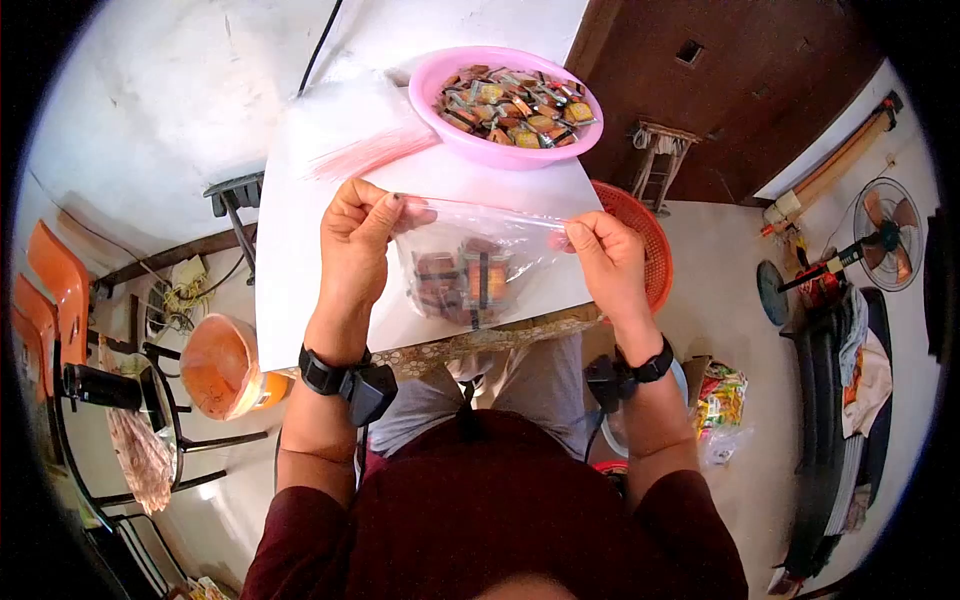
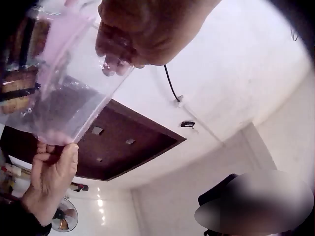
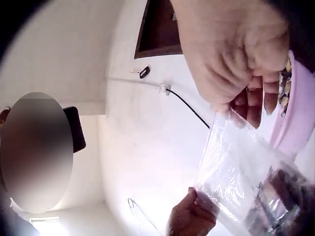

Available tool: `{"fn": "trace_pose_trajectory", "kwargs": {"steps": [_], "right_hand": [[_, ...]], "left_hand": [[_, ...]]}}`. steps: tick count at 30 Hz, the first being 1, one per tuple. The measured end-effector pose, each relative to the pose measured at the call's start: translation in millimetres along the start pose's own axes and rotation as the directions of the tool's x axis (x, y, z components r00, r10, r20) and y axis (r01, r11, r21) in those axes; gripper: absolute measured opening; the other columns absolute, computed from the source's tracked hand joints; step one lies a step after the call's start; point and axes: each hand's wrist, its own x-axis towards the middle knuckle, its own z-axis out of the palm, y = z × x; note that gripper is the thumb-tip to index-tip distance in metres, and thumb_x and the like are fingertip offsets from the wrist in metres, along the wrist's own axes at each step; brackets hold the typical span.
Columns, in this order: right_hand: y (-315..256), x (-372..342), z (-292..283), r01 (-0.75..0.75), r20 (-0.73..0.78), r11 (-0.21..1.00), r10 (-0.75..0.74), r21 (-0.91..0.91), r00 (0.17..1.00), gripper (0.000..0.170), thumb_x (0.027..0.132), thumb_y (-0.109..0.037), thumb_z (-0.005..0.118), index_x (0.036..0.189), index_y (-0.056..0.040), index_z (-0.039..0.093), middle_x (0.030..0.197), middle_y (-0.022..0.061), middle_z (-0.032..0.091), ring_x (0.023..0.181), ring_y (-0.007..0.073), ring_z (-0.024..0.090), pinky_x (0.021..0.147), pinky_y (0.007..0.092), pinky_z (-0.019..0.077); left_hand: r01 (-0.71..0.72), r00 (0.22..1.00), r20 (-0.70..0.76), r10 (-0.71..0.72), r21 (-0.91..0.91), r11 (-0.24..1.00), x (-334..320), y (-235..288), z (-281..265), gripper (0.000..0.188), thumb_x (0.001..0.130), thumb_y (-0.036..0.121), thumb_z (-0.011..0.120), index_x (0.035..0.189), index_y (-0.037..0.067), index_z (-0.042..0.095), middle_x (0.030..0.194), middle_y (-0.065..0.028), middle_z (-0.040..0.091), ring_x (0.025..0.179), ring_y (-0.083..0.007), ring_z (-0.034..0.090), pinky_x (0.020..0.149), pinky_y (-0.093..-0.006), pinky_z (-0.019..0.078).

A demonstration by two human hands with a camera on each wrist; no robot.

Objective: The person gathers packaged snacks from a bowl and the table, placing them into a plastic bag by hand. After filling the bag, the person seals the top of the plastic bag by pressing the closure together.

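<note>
A clear plastic bag (image 1: 470, 265) hangs between my two hands over the table's front edge. Several small wrapped snack packets (image 1: 462, 280) lie in its lower part, brown and yellow with dark bands. My left hand (image 1: 360, 225) pinches one top corner of the bag, thumb over the film. At the other corner my right hand (image 1: 608, 258) pinches the edge between thumb and fingers. The top edge is drawn nearly straight between them. In the right wrist view the packets (image 3: 278, 201) show through the film, below the hands.
On the white tabletop (image 1: 310, 260) stands a pink basin (image 1: 425, 95) heaped with similar packets. Beside it lies a stack of clear bags with pink edges (image 1: 375, 150). A red basket (image 1: 640, 240) stands right of the table, an orange bucket (image 1: 215, 365) to the left.
</note>
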Motion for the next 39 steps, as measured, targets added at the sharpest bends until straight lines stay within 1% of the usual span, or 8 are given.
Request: {"fn": "trace_pose_trajectory", "kwargs": {"steps": [7, 12, 15, 27, 29, 33, 36, 39], "right_hand": [[-37.4, 11.9, -0.6, 0.242, -0.176, 0.921, -0.304, -0.304, 0.936, 0.008, 0.09, -0.007, 0.062, 0.09, 0.0013, 0.065, 0.089, 0.0107, 0.068, 0.083, 0.0191, 0.065, 0.076, 0.0305, 0.0504], [-73.1, 25.6, 60.5, 0.567, 0.19, 0.635, -0.562, -0.525, 0.805, 0.027, 0.081, -0.018, 0.071, 0.104, -0.0049, 0.064, 0.096, 0.0151, 0.064, 0.088, 0.0341, 0.062, 0.076, 0.0407, 0.0499], [-58.0, 28.6, 62.1, 0.46, 0.314, 0.659, -0.335, -0.595, 0.888, 0.021, 0.082, -0.022, 0.071, 0.092, -0.0064, 0.063, 0.087, 0.0108, 0.062, 0.081, 0.0327, 0.061, 0.068, 0.0423, 0.0481], [-36.0, -10.5, -57.0, 0.431, 0.25, 0.68, -0.354, -0.593, 0.901, 0.025, 0.088, -0.027, 0.064, 0.079, -0.005, 0.057, 0.071, 0.0134, 0.058, 0.069, 0.0357, 0.061, 0.057, 0.045, 0.0448], [-47.2, -25.5, -95.5, 0.32, 0.201, 0.734, -0.249, -0.599, 0.947, 0.023, 0.088, -0.025, 0.063, 0.079, -0.0036, 0.059, 0.069, 0.0151, 0.059, 0.065, 0.0347, 0.061, 0.055, 0.0429, 0.0437], [-40.9, -73.6, -165.3, 0.054, -0.022, 0.774, -0.088, -0.631, 0.996, 0.022, 0.089, -0.024, 0.063, 0.084, -0.003, 0.064, 0.065, 0.0152, 0.059, 0.055, 0.0283, 0.055, 0.053, 0.0376, 0.0432], [-29.6, -111.3, -208.7, -0.279, -0.198, 0.648, 0.197, -0.709, 0.96, 0.02, 0.094, -0.018, 0.062, 0.085, -0.0002, 0.062, 0.065, 0.0022, 0.052, 0.061, 0.0063, 0.046, 0.055, 0.0275, 0.0396], [24.3, -154.0, -256.8, -0.332, -0.309, 0.56, 0.138, -0.759, 0.941, 0.022, 0.093, -0.02, 0.063, 0.084, 0.0001, 0.061, 0.063, 0.0043, 0.051, 0.059, 0.008, 0.044, 0.054, 0.028, 0.0388]], "left_hand": [[0.01, 0.993, -0.115, 0.001, 0.092, 0.996, -3.4, 3.1, 9.6, 0.012, 0.095, 0.002, 0.058, 0.085, 0.006, 0.055, 0.079, -0.0068, 0.068, 0.075, -0.0165, 0.068, 0.07, -0.0272, 0.0515], [0.001, 0.996, -0.085, 0.011, 0.135, 0.991, -8.5, 3.4, 20.6, 0.012, 0.094, 0.0, 0.059, 0.085, 0.004, 0.053, 0.081, -0.0094, 0.069, 0.079, -0.0169, 0.069, 0.075, -0.0296, 0.0538], [-0.02, 0.997, -0.064, 0.032, 0.18, 0.984, -12.9, 3.9, 19.9, 0.012, 0.094, 0.0, 0.059, 0.085, 0.004, 0.054, 0.083, -0.0102, 0.069, 0.08, -0.0166, 0.069, 0.077, -0.0293, 0.0541], [-0.042, 0.984, 0.174, -0.031, 0.4, 0.915, -13.9, -3.5, 56.3, 0.013, 0.096, 0.008, 0.06, 0.106, 0.001, 0.058, 0.104, -0.0125, 0.069, 0.098, -0.0175, 0.064, 0.089, -0.0302, 0.0489], [-0.045, 0.961, 0.26, -0.089, 0.468, 0.883, -16.5, -19.1, 52.8, 0.037, 0.098, 0.015, 0.057, 0.131, 0.0, 0.05, 0.121, -0.0156, 0.064, 0.114, -0.0261, 0.061, 0.099, -0.0377, 0.0453], [-0.011, 0.899, 0.351, -0.263, 0.618, 0.786, -27.1, -62.4, 29.7, 0.037, 0.096, 0.011, 0.06, 0.13, 0.0, 0.052, 0.13, -0.014, 0.059, 0.123, -0.0236, 0.054, 0.106, -0.0387, 0.0395], [-0.081, 0.877, 0.342, -0.338, 0.799, 0.596, -40.0, -87.0, 26.8, 0.04, 0.094, 0.011, 0.062, 0.132, 0.0, 0.053, 0.134, -0.0144, 0.057, 0.128, -0.0263, 0.05, 0.109, -0.0389, 0.0351], [-0.141, 0.86, 0.368, -0.355, 0.838, 0.527, -48.8, -113.3, 19.8, 0.046, 0.089, 0.01, 0.066, 0.133, 0.001, 0.054, 0.139, -0.0186, 0.052, 0.132, -0.0322, 0.046, 0.111, -0.0404, 0.0338]]}}
